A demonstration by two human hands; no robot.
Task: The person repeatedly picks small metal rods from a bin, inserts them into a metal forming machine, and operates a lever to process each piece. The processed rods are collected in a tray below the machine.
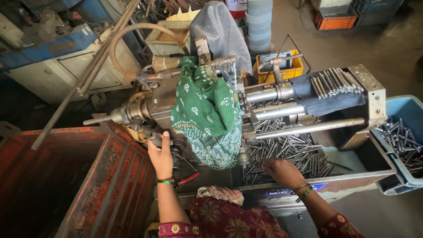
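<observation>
left hand (161, 156) gripped on the machine's lever (155, 139); right hand (282, 172) curled down in the tray (352, 176), picking metal pins (291, 152). loading step, judging by this; next calls for one pin lifted cleanly.

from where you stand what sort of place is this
Most likely a small metalworking shop. The left hand grips a handle on an oily machine, the right hand reaches into a tray of metal pins, and a blue crate holds more.
</observation>
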